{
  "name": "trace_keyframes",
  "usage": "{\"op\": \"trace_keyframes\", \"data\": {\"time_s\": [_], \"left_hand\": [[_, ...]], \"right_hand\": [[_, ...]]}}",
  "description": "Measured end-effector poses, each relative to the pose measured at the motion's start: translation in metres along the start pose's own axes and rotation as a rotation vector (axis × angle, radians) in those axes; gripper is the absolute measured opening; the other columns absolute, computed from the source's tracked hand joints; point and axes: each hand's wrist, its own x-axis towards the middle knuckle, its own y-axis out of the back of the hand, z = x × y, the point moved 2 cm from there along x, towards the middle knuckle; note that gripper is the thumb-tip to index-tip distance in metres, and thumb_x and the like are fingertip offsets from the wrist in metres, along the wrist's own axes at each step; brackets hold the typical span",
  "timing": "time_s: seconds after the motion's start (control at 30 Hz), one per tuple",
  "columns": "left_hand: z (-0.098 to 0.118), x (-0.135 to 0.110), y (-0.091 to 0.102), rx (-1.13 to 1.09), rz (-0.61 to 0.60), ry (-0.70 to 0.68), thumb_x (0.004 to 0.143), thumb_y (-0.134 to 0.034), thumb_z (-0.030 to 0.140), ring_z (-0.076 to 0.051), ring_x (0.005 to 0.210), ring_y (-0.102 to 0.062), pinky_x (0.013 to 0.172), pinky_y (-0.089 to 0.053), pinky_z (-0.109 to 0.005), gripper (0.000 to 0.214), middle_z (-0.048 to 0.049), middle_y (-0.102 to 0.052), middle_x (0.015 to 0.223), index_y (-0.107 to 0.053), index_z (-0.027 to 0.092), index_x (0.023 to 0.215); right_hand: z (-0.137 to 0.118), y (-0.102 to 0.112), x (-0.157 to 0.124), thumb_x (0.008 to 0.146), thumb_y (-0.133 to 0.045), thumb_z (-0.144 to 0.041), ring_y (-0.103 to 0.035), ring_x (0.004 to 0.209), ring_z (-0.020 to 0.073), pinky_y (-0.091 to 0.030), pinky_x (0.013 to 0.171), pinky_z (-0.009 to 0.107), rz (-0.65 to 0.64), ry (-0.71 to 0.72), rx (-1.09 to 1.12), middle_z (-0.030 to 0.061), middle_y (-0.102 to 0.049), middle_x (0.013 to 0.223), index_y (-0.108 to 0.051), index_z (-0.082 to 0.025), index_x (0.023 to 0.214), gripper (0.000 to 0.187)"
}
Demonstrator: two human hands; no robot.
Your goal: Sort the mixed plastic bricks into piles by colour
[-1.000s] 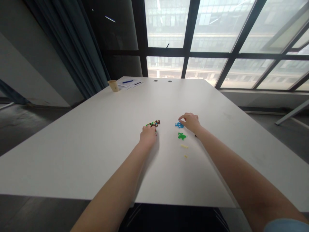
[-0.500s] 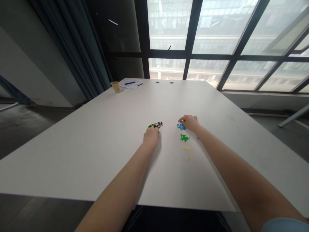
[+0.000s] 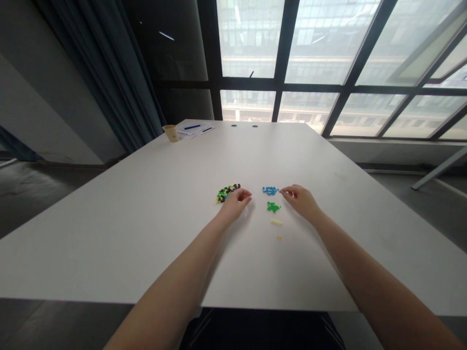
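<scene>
Both hands have drawn back: the left hand lies just beside the mixed bead pile, its grip loosely curled, and the right hand sits near the blue beads, grip pinched, any bead too small to tell. Green beads and two yellow bits complete four groups on the counter; one paper cup stands well apart.

Nothing readable from where I look. Sheets of paper lie at far end of white table, with lines of print or writing too small and blurred to make out. Blue pen rests on top, any lettering on barrel too small to tell. Tan paper cup stands just beside sheets, any print on it also too small to tell.
</scene>
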Motion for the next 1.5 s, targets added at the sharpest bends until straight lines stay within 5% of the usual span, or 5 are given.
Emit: {"op": "trace_keyframes", "data": {"time_s": [0.3,0.6,0.97,1.37,1.5], "left_hand": [[-0.004,-0.016,-0.029,-0.972,-0.362,0.396,0.06,-0.074,0.029,-0.006,0.062,-0.05,0.058,-0.039,-0.019,0.029,-0.0009,-0.054,0.067,-0.065,0.013,0.083],[-0.002,-0.016,-0.03,-0.895,-0.368,0.325,0.052,-0.078,0.036,-0.006,0.064,-0.049,0.058,-0.037,-0.019,0.036,0.0013,-0.053,0.069,-0.065,0.016,0.079],[-0.001,-0.019,-0.035,-0.751,-0.488,0.289,0.052,-0.077,0.039,-0.005,0.059,-0.044,0.057,-0.033,-0.019,0.035,0.0012,-0.051,0.063,-0.066,0.013,0.073],[-0.002,-0.004,-0.012,-0.598,-0.009,0.328,0.058,-0.072,0.041,-0.004,0.063,-0.047,0.054,-0.034,-0.016,0.037,-0.0002,-0.054,0.081,-0.064,0.018,0.085],[-0.004,-0.002,-0.011,-0.595,-0.003,0.347,0.059,-0.07,0.041,-0.004,0.061,-0.047,0.053,-0.034,-0.016,0.034,0.0001,-0.054,0.079,-0.062,0.018,0.082]], "right_hand": [[-0.017,-0.006,-0.02,0.082,-0.045,-0.033,-0.048,0.062,0.0123,-0.037,0.058,0.025,0.04,0.129,0.18,0.0019,-0.056,0.067,-0.068,-0.019,0.079,0.027],[-0.032,0.0,-0.031,0.084,-0.046,-0.03,-0.049,0.069,0.0148,-0.04,0.07,0.03,0.151,0.33,0.18,0.0011,-0.051,0.068,-0.061,-0.021,0.105,0.027],[-0.052,-0.009,-0.042,0.08,-0.052,-0.026,-0.05,0.074,0.0146,-0.04,0.075,0.031,0.07,0.485,0.097,0.0018,-0.055,0.074,-0.066,-0.027,0.089,0.017],[-0.013,-0.016,-0.025,0.074,-0.057,-0.027,-0.051,0.076,0.016,-0.035,0.072,0.03,0.011,0.055,-0.121,0.0023,-0.057,0.075,-0.067,-0.024,0.071,0.01],[-0.019,-0.03,-0.025,0.075,-0.055,-0.028,-0.05,0.078,0.0168,-0.032,0.07,0.03,-0.041,0.035,-0.173,0.0029,-0.058,0.076,-0.067,-0.023,0.069,0.014]]}}
